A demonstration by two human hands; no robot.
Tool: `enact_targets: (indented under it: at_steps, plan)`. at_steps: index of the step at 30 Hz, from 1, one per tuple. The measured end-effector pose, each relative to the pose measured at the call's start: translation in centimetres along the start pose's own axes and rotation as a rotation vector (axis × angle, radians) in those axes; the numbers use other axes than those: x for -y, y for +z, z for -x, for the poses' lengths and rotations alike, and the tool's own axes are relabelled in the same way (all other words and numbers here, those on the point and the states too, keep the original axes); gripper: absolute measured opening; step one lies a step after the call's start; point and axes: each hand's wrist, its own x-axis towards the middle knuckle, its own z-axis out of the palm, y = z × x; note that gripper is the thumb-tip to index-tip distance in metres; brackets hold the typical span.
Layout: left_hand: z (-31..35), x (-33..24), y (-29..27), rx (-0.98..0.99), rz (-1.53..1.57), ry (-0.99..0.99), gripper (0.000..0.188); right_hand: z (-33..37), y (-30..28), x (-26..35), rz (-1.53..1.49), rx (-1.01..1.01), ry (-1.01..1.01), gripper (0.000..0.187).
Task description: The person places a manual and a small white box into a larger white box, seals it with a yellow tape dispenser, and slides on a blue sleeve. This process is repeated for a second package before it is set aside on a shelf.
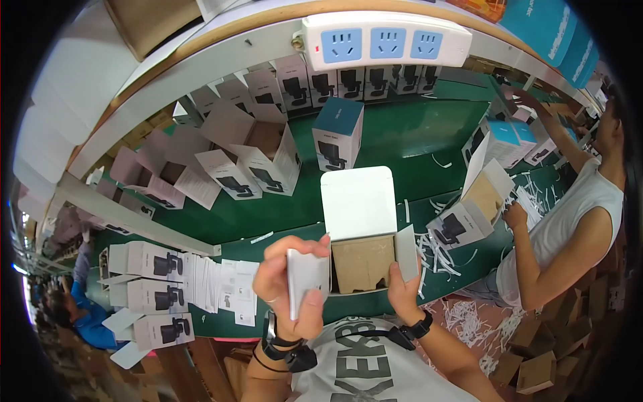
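In front of me stands an open white box [358,203], its lid raised at the back. A brown cardboard insert [364,262] fills the inside. My left hand [300,285] is closed around a thin white folded leaflet [301,268], held upright at the box's left side; it hides the box's left flap. My right hand [404,291] pinches the box's right side flap [406,253], thumb inside and fingers behind. To the left lie flat white printed sheets [237,288] and a row of folded white papers [201,281].
Open printed boxes [266,164] and a closed blue-topped box [338,137] stand on the green table [408,147]. More boxes [159,295] lie at left. A power strip [387,43] hangs overhead. A co-worker [569,228] at right handles an open box [469,211] beside paper shreds [439,258].
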Motion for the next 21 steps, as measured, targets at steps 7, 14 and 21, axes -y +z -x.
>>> enact_targets:
  at_steps: [7,14,21]
  plan:
    - [-0.5,-1.6,-0.4,-0.030,-0.111,0.215,0.049,0.0,-0.3,-0.3,-0.037,0.009,0.036,0.040]
    - [2.3,3.7,-2.1,0.605,-0.997,-0.082,0.098,0.2,-2.4,-0.3,-0.080,0.097,0.178,0.047]
    - [7.2,6.3,-4.4,0.524,-0.628,-0.270,0.116,-3.9,-9.0,2.8,-0.254,0.261,0.612,0.052]
